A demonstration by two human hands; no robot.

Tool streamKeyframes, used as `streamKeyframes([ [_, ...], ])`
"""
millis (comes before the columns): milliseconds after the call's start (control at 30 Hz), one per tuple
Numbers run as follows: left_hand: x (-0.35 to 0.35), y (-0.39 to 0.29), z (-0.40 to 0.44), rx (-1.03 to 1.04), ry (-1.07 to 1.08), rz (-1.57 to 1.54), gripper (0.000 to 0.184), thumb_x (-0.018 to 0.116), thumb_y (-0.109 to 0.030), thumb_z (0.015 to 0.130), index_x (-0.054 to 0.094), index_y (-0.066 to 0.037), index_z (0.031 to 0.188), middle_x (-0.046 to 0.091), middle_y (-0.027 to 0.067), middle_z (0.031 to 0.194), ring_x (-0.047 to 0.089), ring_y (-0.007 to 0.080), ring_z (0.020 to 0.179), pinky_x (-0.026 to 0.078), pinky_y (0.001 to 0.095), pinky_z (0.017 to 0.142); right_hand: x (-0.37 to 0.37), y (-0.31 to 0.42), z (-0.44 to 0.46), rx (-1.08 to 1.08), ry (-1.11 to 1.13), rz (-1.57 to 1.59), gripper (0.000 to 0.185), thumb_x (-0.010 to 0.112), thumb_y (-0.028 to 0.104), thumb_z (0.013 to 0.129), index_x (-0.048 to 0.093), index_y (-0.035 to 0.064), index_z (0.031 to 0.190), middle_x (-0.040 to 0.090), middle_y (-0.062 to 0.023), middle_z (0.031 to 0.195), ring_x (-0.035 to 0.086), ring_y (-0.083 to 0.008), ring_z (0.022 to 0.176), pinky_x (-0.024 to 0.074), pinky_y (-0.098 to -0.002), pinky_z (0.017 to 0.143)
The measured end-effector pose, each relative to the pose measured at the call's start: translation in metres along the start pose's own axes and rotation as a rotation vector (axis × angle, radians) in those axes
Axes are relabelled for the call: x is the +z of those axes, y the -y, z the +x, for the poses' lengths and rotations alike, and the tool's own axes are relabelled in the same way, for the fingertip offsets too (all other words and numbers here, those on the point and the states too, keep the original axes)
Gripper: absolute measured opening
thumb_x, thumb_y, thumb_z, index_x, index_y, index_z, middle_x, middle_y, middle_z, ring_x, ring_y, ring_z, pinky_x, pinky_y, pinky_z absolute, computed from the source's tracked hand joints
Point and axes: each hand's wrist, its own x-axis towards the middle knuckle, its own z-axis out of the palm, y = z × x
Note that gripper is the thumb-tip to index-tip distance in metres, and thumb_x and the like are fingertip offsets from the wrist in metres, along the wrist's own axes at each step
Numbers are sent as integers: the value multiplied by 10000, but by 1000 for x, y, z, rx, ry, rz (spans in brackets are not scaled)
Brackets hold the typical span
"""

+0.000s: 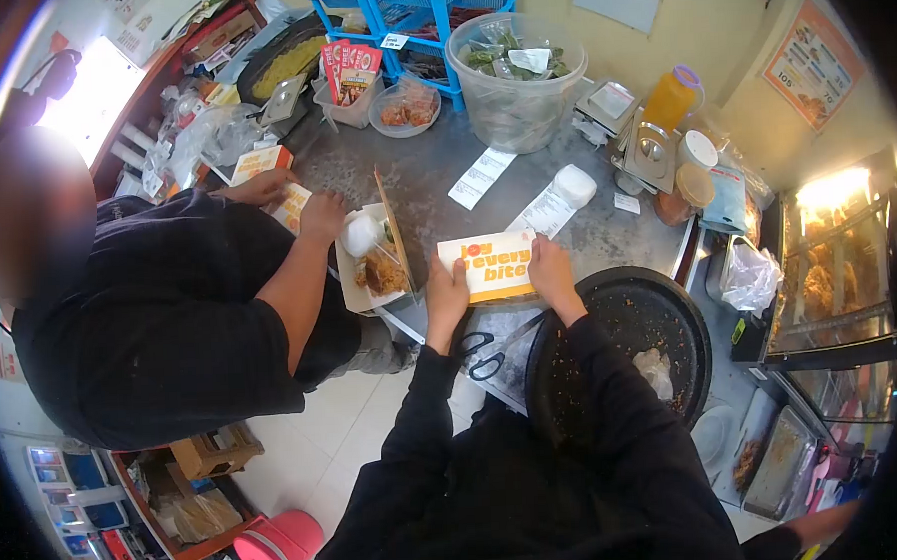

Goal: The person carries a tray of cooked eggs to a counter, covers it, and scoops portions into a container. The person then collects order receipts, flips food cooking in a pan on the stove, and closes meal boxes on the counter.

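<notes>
A white and yellow food box [493,263] with orange lettering is held level between both my hands, over the near edge of the metal table. My left hand [447,298] grips its left end, and my right hand [553,273] is closed on the right end. Its lid looks shut, so the inside is hidden. Just left of it, an open meal box [369,255] holds a white round portion and browned food. Below the held box lie dark-handled scissors [484,357], next to a large round black tray [625,307] with crumbs and a crumpled plastic bag.
A co-worker [169,302] stands at left, hands on another printed box [290,207]. Paper receipts [481,176] lie on the table [414,171]. Behind are a large plastic tub [518,87] and blue racks [412,21]. A lit food warmer [828,253] stands at right.
</notes>
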Motion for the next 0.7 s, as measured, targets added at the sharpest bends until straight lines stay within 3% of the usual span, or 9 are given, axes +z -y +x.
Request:
streamKeyframes([
  [133, 3, 7, 0, 55, 3, -57, 441, 464, -251, 940, 424, 78, 1229, 572, 293, 1097, 571, 413, 1012, 442, 419, 867, -2, -12, 6, 79, 119, 4, 314, 483, 221, 902, 604, -36, 1033, 626, -270, 872, 605, -438, 841, 475, -478, 731],
  [233, -1, 11, 4, 44, 32, -173, 409, 471, -256, 941, 472, 71, 1185, 595, 260, 1075, 595, 355, 982, 447, 393, 853, -15, -11, 21, 117, 292, -55, 383, 517, 291, 881, 614, -40, 1048, 643, -251, 883, 627, -408, 831, 488, -439, 747],
  [267, -3, 7, 5, 18, 37, -198, 399, 476, -257, 940, 491, 70, 1167, 605, 250, 1063, 601, 335, 973, 449, 385, 848, -20, -7, 24, 155, 257, -97, 412, 554, 328, 848, 639, -26, 1042, 655, -235, 916, 640, -377, 849, 494, -406, 766],
  [367, -7, -3, 8, -85, 33, -246, 374, 496, -259, 934, 542, 68, 1110, 631, 221, 1021, 614, 281, 951, 453, 364, 833, -37, 7, 43, 332, 476, -86, 438, 546, 360, 839, 654, -24, 1020, 656, -234, 945, 634, -373, 894, 488, -409, 788],
  [400, 3, 26, 19, -129, 50, -293, 386, 501, -276, 942, 570, 63, 1112, 644, 158, 1013, 606, 200, 905, 459, 301, 806, -42, 11, 46, 293, 482, -162, 463, 543, 382, 836, 650, -27, 1025, 656, -234, 943, 635, -369, 901, 488, -410, 791],
  [500, -8, 9, 27, -225, 86, -219, 372, 517, -264, 933, 582, 60, 1104, 655, 136, 966, 600, 173, 880, 458, 277, 789, -53, 24, 54, 201, 470, -338, 539, 536, 449, 826, 640, -42, 1022, 657, -239, 934, 640, -354, 913, 489, -410, 794],
  [533, -9, 2, 30, -199, 84, -229, 491, 542, -376, 890, 582, 77, 1076, 636, 262, 1014, 626, 332, 967, 460, 371, 854, -57, 28, 56, 188, 447, -364, 565, 534, 472, 823, 639, -51, 1010, 656, -242, 931, 642, -348, 912, 490, -408, 791],
  [633, -21, -39, 45, -235, 161, 273, 616, 497, -483, 876, 597, 99, 1052, 597, 330, 1048, 582, 412, 1041, 444, 410, 909, -61, 30, 64, 201, 458, -304, 608, 536, 506, 822, 634, -76, 970, 654, -252, 925, 649, -329, 909, 493, -396, 781],
  [700, -24, -52, 52, -231, 183, 402, 690, 444, -541, 866, 606, 107, 1040, 565, 360, 1071, 541, 458, 1072, 423, 440, 946, -59, 29, 63, 228, 506, -228, 621, 536, 514, 826, 631, -88, 947, 653, -256, 924, 650, -330, 902, 493, -395, 777],
])
